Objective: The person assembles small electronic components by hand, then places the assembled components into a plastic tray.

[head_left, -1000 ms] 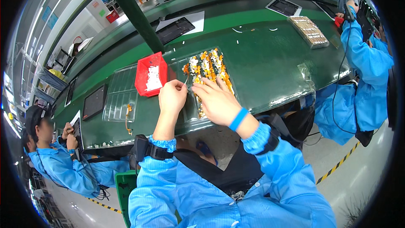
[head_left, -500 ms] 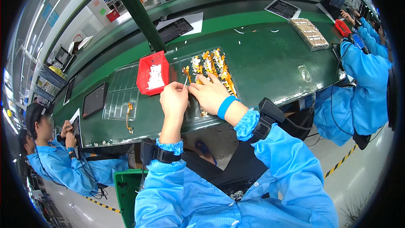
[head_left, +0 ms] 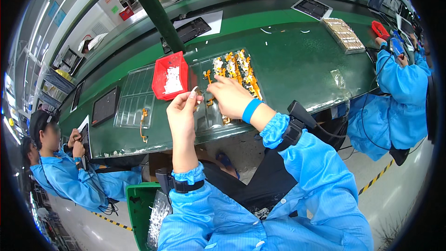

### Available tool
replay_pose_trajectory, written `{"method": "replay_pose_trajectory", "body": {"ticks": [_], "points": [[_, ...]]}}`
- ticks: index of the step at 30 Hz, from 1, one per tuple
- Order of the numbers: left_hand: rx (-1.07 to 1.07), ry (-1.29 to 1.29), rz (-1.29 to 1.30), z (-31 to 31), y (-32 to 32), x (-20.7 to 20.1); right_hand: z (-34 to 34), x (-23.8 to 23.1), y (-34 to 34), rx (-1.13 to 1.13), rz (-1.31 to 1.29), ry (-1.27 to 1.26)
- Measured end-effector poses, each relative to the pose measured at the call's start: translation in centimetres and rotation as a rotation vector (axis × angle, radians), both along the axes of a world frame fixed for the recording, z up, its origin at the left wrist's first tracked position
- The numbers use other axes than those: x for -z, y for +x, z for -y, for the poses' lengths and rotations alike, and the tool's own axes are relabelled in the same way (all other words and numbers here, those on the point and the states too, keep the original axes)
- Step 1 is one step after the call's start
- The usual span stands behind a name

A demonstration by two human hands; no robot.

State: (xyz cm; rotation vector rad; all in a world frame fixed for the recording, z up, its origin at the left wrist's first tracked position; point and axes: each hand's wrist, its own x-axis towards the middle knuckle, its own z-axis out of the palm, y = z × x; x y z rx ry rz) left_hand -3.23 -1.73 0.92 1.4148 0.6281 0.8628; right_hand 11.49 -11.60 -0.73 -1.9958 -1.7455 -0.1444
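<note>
My left hand point(head_left: 182, 114) is raised over the near left part of a clear tray, thumb and finger pinching a small white strip point(head_left: 194, 89). My right hand point(head_left: 232, 98), with a blue band at the wrist, hovers over the tray with its fingers loosely bent and apart. Just under its fingertips shows an orange flex cable point(head_left: 210, 102); whether they touch is unclear. Rows of orange flex cables with white pieces point(head_left: 244, 67) fill the tray's right side, partly hidden by this hand. A red bin point(head_left: 158, 81) holding white scraps stands left of the tray.
A second clear tray point(head_left: 132, 94) with one orange flex cable point(head_left: 142, 123) lies to the left, beside a black panel point(head_left: 105, 106). A green post point(head_left: 153, 11) rises behind the red bin. Stacked parts point(head_left: 344, 36) stand at the right. Co-workers sit both sides; a green crate point(head_left: 134, 218) is below.
My hands have parted. The left has drawn back toward me and to the left with the white strip; the right has shifted slightly, uncovering an orange flex cable below its fingers.
</note>
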Motion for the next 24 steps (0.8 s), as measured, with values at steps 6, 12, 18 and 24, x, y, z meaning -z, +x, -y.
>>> {"method": "replay_pose_trajectory", "body": {"ticks": [6, 12, 18, 24], "points": [[0.227, -0.2, 0.123, -0.4, -3.2, -4.1, 0.3, -2.6, -1.3, -0.094, -0.58, 0.059], [0.332, -0.261, 0.329, 1.6, -8.9, -6.5, 2.7, -4.7, -4.4, -0.66, -1.978, -0.043], [0.116, -0.201, 0.188, 4.8, -16.8, -4.4, 5.7, -4.4, -10.1, -0.739, -2.143, -0.262], [-0.002, -0.29, 0.098, 8.1, -25.6, -1.8, 4.7, -3.0, -15.7, -0.61, -1.869, -0.506]]}}
